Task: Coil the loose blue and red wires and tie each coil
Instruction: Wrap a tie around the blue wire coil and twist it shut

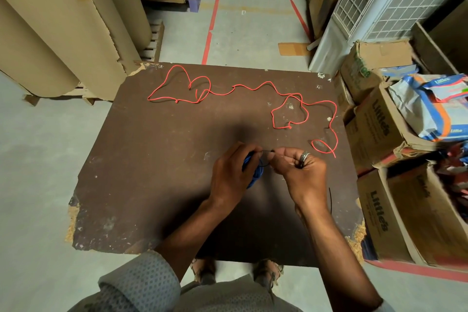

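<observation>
Blue wire (254, 175) coiled in left hand (231, 175); right hand (297, 172) pinching thin black tie (266, 151).

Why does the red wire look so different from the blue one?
The red wire sprawls loose across the table; the blue wire is bunched into a coil. Nothing touches the red wire; the left hand grips the blue coil, and the right hand pinches a thin black tie. Both are thin.
</observation>
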Motion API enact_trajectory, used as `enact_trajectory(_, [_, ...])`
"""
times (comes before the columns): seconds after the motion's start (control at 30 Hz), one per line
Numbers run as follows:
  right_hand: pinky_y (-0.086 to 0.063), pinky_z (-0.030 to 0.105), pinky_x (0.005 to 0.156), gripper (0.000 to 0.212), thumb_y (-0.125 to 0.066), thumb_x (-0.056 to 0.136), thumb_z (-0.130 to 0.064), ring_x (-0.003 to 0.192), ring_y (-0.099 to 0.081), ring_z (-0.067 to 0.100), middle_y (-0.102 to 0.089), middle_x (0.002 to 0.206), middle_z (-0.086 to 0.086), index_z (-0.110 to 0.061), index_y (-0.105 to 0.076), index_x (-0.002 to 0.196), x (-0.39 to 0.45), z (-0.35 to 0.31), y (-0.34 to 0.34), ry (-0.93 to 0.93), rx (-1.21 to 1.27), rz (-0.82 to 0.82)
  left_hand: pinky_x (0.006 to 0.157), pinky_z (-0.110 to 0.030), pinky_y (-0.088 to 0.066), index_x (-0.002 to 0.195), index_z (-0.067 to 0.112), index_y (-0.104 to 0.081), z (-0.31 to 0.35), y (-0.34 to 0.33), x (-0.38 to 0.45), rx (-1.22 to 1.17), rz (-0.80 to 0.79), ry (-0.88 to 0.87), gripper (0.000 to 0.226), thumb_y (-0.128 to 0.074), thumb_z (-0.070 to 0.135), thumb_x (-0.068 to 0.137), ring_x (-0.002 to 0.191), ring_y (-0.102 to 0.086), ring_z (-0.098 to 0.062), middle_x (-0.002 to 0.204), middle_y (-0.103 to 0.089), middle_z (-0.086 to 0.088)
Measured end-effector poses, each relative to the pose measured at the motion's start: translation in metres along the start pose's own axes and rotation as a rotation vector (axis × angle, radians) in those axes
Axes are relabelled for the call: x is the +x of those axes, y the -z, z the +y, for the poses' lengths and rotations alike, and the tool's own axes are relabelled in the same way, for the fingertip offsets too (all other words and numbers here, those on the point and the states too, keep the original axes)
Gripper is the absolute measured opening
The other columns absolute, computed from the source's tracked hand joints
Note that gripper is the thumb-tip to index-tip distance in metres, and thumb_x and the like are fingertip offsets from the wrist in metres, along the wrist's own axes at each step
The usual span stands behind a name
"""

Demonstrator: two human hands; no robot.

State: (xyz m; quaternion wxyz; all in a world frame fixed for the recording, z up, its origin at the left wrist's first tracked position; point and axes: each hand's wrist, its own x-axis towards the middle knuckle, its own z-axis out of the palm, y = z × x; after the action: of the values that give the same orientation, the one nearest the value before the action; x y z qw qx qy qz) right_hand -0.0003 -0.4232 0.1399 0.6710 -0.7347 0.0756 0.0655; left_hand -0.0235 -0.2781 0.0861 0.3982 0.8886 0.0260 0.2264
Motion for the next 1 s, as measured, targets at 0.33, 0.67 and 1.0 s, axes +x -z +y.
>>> enact_trajectory(0.33, [-0.056, 0.019, 0.067, 0.015, -0.079, 0.082, -0.005, 0.071, -0.068, 0.012, -0.077, 0.087, 0.016, -0.001, -0.075, 0.096, 0.002, 0.003, -0.003, -0.009, -0.006, -0.023, 0.072, -0.03, -0.056, 0.104, 0.018, -0.068, 0.006, 0.002, 0.0, -0.007, -0.035, -0.014, 0.023, -0.056, 0.036, 0.097, 0.086, -0.065, -0.01, 0.099, -0.067, 0.003])
enact_trajectory(0.67, [-0.052, 0.014, 0.06, 0.013, -0.073, 0.086, -0.001, 0.06, -0.067, 0.004, -0.074, 0.079, 0.016, 0.005, -0.072, 0.098, 0.001, 0.003, -0.004, 0.042, 0.016, -0.052, 0.073, -0.014, -0.052, 0.105, 0.015, -0.068, 0.009, 0.004, 0.001, 0.0, -0.043, -0.033, 0.026, -0.055, 0.036, 0.097, 0.086, -0.065, -0.009, 0.098, -0.069, 0.0])
enact_trajectory(1.0, [-0.057, 0.04, 0.071, 0.004, -0.072, 0.089, -0.009, 0.067, -0.062, 0.008, -0.07, 0.074, 0.002, -0.012, -0.073, 0.088, 0.013, 0.001, 0.006, 0.192, -0.192, 0.064, 0.08, -0.003, -0.043, 0.1, 0.012, -0.073, 0.014, 0.007, 0.004, -0.138, -0.015, 0.063, 0.009, -0.07, 0.015, 0.092, 0.091, -0.066, -0.005, 0.098, -0.073, 0.001])
